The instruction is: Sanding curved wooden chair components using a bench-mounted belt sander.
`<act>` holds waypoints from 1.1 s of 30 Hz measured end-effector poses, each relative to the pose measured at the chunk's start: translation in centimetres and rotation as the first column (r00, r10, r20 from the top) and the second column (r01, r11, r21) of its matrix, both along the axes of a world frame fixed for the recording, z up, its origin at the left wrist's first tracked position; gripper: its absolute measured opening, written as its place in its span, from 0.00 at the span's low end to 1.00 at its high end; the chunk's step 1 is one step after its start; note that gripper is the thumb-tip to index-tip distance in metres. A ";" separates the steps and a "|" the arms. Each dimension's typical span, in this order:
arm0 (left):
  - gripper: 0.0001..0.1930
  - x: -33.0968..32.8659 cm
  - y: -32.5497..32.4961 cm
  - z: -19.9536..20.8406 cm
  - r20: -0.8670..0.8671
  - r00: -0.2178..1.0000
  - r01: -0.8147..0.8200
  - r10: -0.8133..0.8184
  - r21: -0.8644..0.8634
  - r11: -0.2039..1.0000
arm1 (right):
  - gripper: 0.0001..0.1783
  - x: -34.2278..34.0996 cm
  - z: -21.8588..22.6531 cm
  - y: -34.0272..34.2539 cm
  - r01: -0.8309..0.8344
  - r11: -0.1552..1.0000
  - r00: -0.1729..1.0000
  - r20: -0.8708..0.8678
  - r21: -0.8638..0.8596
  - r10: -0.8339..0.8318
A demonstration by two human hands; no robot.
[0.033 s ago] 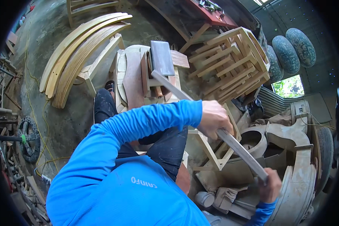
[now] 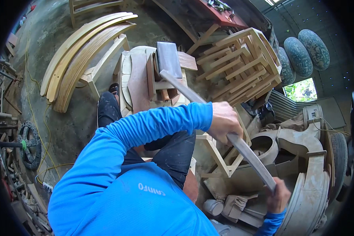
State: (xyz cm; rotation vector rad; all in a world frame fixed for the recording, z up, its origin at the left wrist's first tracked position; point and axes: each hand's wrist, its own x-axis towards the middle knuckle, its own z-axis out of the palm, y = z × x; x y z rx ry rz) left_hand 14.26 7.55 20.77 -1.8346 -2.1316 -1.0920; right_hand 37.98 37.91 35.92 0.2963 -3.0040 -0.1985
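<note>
My left hand (image 2: pixel 224 122), its arm reaching across my body, is closed around the middle of a long, narrow, greyish wooden strip (image 2: pixel 253 157). At the strip's lower right end, my right hand (image 2: pixel 278 195) grips it with curled fingers. The strip slants from upper left to lower right, and its far end overlaps the near edge of a grey rectangular block (image 2: pixel 169 60). I cannot tell whether they touch. That block rests on a small wooden stand (image 2: pixel 150 80) in front of me, beside a flat brownish board (image 2: pixel 139 84).
Curved wooden slats (image 2: pixel 72 59) lean on a frame at the left. Stacked wooden frames (image 2: pixel 240 63) stand at the far right. Dusty carved pieces (image 2: pixel 303 137) crowd my right side. A yellow cord (image 2: pixel 47 145) runs over the floor (image 2: pixel 67 129), near a dark wheel (image 2: pixel 30 144).
My right hand and the lower end of the strip have shifted slightly left. The strip's far end has moved slightly up, and my left hand has barely moved.
</note>
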 end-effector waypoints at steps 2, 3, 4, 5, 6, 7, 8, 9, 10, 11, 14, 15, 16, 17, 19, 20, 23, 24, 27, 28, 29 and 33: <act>0.22 -1.5 0.1 -1.4 0.003 0.980 -0.197 0.197 0.041 0.979 | 0.26 1.3 -1.4 -0.9 0.110 0.978 0.993 0.058 -0.178 -0.101; 0.25 -2.8 -0.4 -2.2 -0.038 0.961 -0.270 0.275 0.108 0.957 | 0.28 1.7 -2.1 -1.5 0.142 0.967 0.989 0.069 -0.211 -0.130; 0.27 -3.8 -1.0 -3.2 -0.075 0.934 -0.334 0.350 0.173 0.927 | 0.30 1.9 -2.5 -2.2 0.179 0.953 0.983 0.082 -0.246 -0.163; 0.27 -4.3 -1.1 -4.5 -0.072 0.936 -0.329 0.345 0.175 0.928 | 0.33 1.8 -2.6 -2.8 0.198 0.945 0.978 0.121 -0.259 -0.171; 0.31 -4.7 -1.5 -5.5 -0.040 0.910 -0.402 0.413 0.165 0.901 | 0.33 1.4 -2.3 -3.2 0.200 0.947 0.977 0.122 -0.253 -0.174; 0.36 -5.2 -1.7 -6.4 -0.008 0.878 -0.473 0.479 0.152 0.868 | 0.37 0.7 -1.8 -3.7 0.218 0.937 0.969 0.178 -0.275 -0.173; 0.36 -5.8 -1.8 -7.1 -0.002 0.877 -0.474 0.480 0.157 0.866 | 0.41 -0.1 -1.2 -4.3 0.235 0.926 0.957 0.234 -0.295 -0.169; 0.37 -6.4 -2.0 -7.4 0.038 0.867 -0.492 0.496 0.216 0.843 | 0.42 -1.1 -0.1 -4.9 0.223 0.937 0.954 0.259 -0.270 -0.153; 0.38 -6.7 -2.6 -7.5 0.079 0.855 -0.513 0.512 0.266 0.816 | 0.44 -2.1 0.9 -5.6 0.209 0.945 0.948 0.289 -0.250 -0.133; 0.39 -7.9 -3.3 -7.3 0.115 0.855 -0.517 0.505 0.242 0.821 | 0.44 -3.4 1.4 -6.1 0.150 0.959 0.963 0.256 -0.241 -0.086; 0.34 -10.6 -5.0 -7.8 0.109 0.858 -0.500 0.502 0.396 0.770 | 0.45 -6.3 2.3 -8.9 0.125 0.963 0.962 0.266 -0.238 -0.059; 0.34 -11.2 -5.4 -8.3 0.119 0.853 -0.510 0.508 0.397 0.763 | 0.45 -6.5 1.4 -9.2 0.162 0.957 0.956 0.278 -0.240 -0.092; 0.34 -11.9 -6.1 -8.7 0.096 0.865 -0.489 0.493 0.384 0.783 | 0.46 -6.5 -0.2 -9.3 0.190 0.951 0.951 0.285 -0.244 -0.118; 0.34 -12.7 -6.5 -9.2 0.073 0.878 -0.463 0.472 0.371 0.805 | 0.46 -6.3 -2.1 -9.2 0.268 0.927 0.932 0.315 -0.262 -0.180; 0.35 -14.0 -7.4 -10.9 0.013 0.882 -0.440 0.471 0.377 0.815 | 0.46 -5.4 -8.1 -8.8 0.223 0.906 0.954 0.270 -0.360 -0.128; 0.37 -14.5 -7.8 -12.0 -0.049 0.888 -0.408 0.457 0.372 0.834 | 0.46 -5.0 -11.8 -8.9 0.182 0.915 0.972 0.205 -0.360 -0.113; 0.38 -15.5 -9.5 -15.4 -0.073 0.864 -0.457 0.499 0.303 0.836 | 0.47 -4.1 -23.2 -9.3 0.154 0.854 0.986 0.130 -0.496 -0.103; 0.38 -15.5 -10.3 -16.3 -0.116 0.834 -0.491 0.540 0.293 0.821 | 0.47 -4.2 -26.3 -9.7 0.116 0.861 0.993 0.085 -0.494 -0.085; 0.40 -14.7 -10.6 -17.3 -0.152 0.818 -0.514 0.554 0.235 0.825 | 0.46 -3.9 -31.4 -9.6 0.080 0.837 0.997 0.033 -0.541 -0.074; 0.40 -14.4 -10.3 -17.3 -0.158 0.817 -0.522 0.555 0.206 0.828 | 0.46 -3.5 -31.4 -9.4 0.103 0.839 0.995 0.052 -0.534 -0.089; 0.41 -13.9 -9.8 -17.3 -0.146 0.821 -0.513 0.551 0.234 0.826 | 0.48 -2.6 -30.4 -8.6 0.136 0.849 0.990 0.092 -0.511 -0.103; 0.44 -10.9 -6.0 -14.5 -0.013 0.811 -0.554 0.585 0.303 0.775 | 0.52 -0.1 -19.3 -4.0 0.262 0.908 0.960 0.182 -0.327 -0.211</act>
